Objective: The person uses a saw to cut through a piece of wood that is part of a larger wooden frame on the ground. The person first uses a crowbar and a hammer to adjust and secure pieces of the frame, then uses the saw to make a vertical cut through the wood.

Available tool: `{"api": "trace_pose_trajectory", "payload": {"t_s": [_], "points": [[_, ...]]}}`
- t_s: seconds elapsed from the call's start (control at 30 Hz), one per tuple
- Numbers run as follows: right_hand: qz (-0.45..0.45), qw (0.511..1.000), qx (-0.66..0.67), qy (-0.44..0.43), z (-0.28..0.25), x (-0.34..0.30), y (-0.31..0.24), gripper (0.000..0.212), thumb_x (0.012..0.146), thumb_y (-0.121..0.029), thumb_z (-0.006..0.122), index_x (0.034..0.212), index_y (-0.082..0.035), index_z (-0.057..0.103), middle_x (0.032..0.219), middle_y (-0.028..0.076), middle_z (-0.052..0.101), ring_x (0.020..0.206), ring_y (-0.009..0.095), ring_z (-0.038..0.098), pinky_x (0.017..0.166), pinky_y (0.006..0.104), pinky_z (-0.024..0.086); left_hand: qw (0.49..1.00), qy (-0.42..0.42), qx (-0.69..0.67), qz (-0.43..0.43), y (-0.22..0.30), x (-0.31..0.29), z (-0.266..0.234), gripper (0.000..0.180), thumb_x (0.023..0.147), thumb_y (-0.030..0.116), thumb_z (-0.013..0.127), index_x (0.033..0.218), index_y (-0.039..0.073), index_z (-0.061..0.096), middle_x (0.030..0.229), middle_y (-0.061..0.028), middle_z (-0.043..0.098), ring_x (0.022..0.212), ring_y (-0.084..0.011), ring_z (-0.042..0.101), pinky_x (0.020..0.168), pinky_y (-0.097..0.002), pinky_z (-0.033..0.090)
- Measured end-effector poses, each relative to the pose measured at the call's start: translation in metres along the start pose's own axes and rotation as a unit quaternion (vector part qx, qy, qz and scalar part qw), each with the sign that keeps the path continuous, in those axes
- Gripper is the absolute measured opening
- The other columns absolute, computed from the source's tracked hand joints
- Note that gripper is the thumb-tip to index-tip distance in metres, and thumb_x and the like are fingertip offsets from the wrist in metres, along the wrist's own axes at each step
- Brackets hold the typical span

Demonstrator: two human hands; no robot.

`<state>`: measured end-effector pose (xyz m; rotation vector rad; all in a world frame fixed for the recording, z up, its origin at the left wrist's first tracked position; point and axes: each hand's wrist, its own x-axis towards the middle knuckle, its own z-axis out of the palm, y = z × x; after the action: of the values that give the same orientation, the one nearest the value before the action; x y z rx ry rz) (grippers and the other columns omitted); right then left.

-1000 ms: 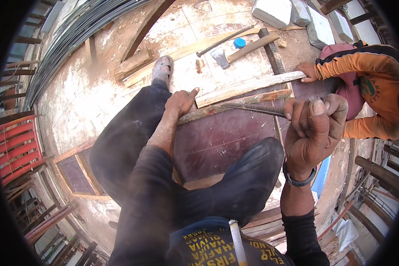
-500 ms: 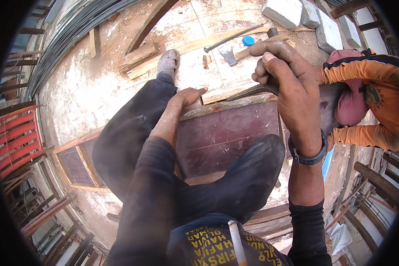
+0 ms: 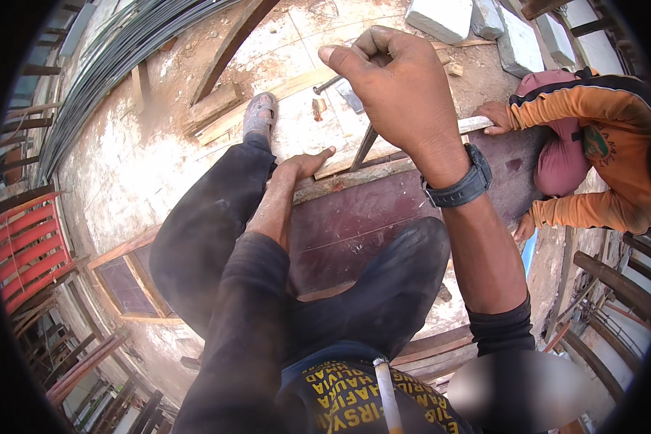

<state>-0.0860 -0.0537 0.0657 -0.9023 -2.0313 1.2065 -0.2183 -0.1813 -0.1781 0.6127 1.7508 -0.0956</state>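
Two bare hands work over a dark red board at a dusty building site. The right hand is raised above the board, its fingers curled together in a fist around the handle of a hammer, of which only a short dark stretch shows below the hand, slanting down toward the board's far edge. The left hand lies flat, fingers together, pressing on a strip of wood that runs along that same edge. A black wristwatch sits on the right wrist. At the far right end of the strip, a second person in an orange top crouches with one hand on the wood. Beyond the board, on the concrete floor, lie loose planks, a second hammer and pale blocks. A bundle of steel rods curves along the upper left, and a red crate stands at the left edge.
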Motion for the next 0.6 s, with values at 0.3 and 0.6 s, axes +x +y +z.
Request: {"api": "trace_pose_trajectory", "payload": {"t_s": [0.3, 0.6], "points": [[0.078, 0.985, -0.137, -0.077, 0.016, 0.079, -0.001, 0.026, 0.093, -0.021, 0.066, 0.081, 0.003, 0.068, 0.066, 0.005, 0.062, 0.067, 0.012, 0.061, 0.058, 0.0318, 0.047, 0.997, 0.041, -0.064, 0.018, -0.011, 0.014, 0.006, 0.089, 0.098, 0.072, 0.038, 0.150, 0.000, 0.047, 0.158, -0.0217, 0.044, 0.147, -0.0364, 0.040, 0.121, -0.0427, 0.029], [0.127, 0.989, 0.063, 0.032, -0.017, -0.006, 0.004, 0.037, 0.090, -0.034, 0.073, 0.080, 0.001, 0.069, 0.065, 0.007, 0.066, 0.063, 0.015, 0.062, 0.059, 0.0319, 0.049, 0.993, 0.106, -0.042, 0.025, 0.011, -0.023, 0.005, 0.088, 0.100, 0.068, 0.036, 0.139, -0.009, 0.055, 0.146, -0.0299, 0.053, 0.132, -0.0439, 0.054, 0.112, -0.0481, 0.039]]}}
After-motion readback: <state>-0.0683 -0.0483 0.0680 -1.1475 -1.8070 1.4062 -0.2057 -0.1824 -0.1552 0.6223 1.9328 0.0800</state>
